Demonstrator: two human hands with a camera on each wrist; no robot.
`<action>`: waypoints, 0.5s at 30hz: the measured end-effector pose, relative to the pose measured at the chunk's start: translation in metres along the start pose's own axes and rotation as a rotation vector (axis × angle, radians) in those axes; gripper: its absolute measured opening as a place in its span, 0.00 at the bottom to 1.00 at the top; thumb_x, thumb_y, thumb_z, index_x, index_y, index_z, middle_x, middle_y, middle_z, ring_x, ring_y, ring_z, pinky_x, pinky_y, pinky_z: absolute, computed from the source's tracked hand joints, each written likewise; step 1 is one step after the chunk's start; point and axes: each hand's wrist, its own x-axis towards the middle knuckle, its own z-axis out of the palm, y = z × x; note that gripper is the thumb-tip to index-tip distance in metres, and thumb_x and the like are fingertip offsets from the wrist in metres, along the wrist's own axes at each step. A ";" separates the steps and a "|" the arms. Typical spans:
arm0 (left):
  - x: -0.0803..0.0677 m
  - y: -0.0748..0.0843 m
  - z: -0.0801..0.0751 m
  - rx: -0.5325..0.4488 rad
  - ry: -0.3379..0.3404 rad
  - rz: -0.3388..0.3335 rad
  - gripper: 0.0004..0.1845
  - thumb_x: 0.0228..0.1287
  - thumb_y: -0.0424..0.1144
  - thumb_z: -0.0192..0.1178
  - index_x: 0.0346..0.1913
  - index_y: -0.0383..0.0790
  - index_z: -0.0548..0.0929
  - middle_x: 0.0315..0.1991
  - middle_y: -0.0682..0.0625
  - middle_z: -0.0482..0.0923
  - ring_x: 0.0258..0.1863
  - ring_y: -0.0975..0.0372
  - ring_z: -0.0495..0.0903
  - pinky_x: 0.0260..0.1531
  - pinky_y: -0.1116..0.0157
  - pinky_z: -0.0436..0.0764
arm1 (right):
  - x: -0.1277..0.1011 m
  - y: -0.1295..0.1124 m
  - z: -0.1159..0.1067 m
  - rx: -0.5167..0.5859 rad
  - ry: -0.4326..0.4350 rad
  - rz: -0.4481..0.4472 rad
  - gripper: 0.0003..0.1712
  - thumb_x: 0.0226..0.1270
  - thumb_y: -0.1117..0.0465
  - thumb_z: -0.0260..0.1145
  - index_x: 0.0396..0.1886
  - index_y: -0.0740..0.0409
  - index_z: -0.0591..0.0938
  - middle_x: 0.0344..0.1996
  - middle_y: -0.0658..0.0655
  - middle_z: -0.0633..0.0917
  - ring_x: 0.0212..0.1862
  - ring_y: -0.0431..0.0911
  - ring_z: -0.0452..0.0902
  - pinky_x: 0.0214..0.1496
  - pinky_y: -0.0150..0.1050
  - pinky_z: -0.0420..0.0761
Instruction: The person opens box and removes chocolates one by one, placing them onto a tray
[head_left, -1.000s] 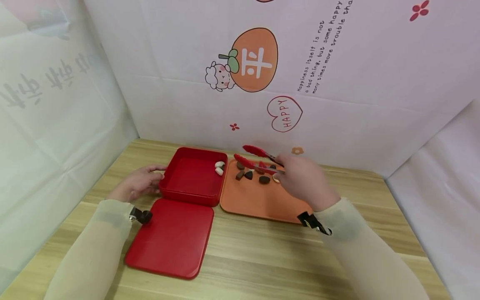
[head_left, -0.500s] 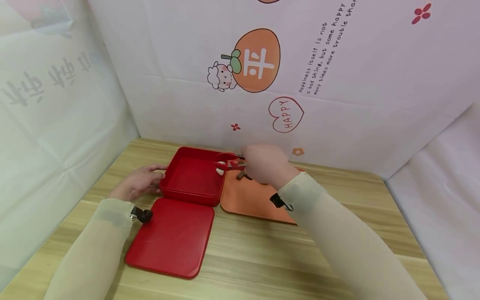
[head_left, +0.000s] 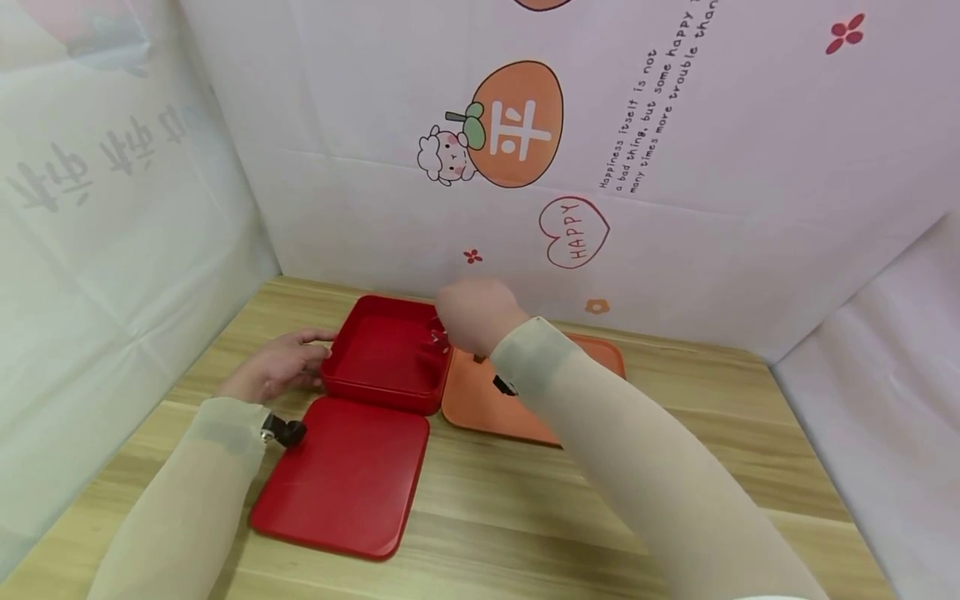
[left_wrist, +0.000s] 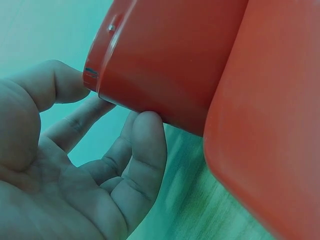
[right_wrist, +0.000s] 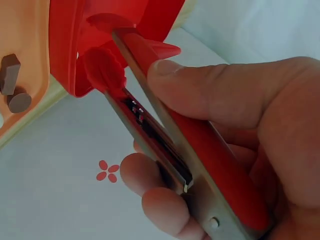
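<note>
Wooden worktop carries everything. Our right hand fingers squeeze the red tongs over the red box; whether the tips hold a piece, we cannot tell. Our left hand, fingers relaxed, touches the box's side. We should lower the tips well inside before easing off.
</note>
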 end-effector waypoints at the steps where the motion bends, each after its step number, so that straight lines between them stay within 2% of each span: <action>1: 0.000 0.000 0.000 0.002 0.000 0.001 0.31 0.73 0.33 0.51 0.76 0.32 0.57 0.57 0.34 0.77 0.45 0.53 0.80 0.39 0.59 0.81 | 0.002 -0.002 0.000 -0.024 0.005 -0.002 0.10 0.67 0.59 0.64 0.24 0.46 0.82 0.20 0.44 0.80 0.23 0.40 0.76 0.22 0.38 0.78; 7: 0.002 -0.003 -0.002 -0.005 0.009 -0.006 0.30 0.74 0.33 0.50 0.76 0.34 0.59 0.57 0.33 0.76 0.42 0.56 0.81 0.37 0.60 0.82 | 0.011 -0.011 0.003 -0.127 0.004 -0.012 0.09 0.65 0.55 0.68 0.24 0.44 0.82 0.20 0.43 0.80 0.26 0.40 0.76 0.23 0.40 0.78; 11: 0.004 -0.003 -0.003 -0.014 0.012 -0.012 0.31 0.73 0.34 0.51 0.76 0.34 0.59 0.56 0.33 0.77 0.40 0.56 0.82 0.37 0.60 0.82 | 0.016 -0.016 0.003 -0.138 -0.037 -0.033 0.10 0.64 0.53 0.71 0.23 0.43 0.82 0.20 0.42 0.80 0.27 0.38 0.76 0.23 0.39 0.78; 15: 0.002 -0.001 -0.002 -0.009 0.014 -0.014 0.31 0.73 0.34 0.51 0.76 0.34 0.59 0.55 0.34 0.78 0.41 0.55 0.81 0.38 0.59 0.82 | 0.019 -0.019 0.003 -0.126 -0.066 -0.047 0.12 0.66 0.55 0.69 0.22 0.46 0.81 0.20 0.44 0.80 0.26 0.39 0.73 0.23 0.37 0.77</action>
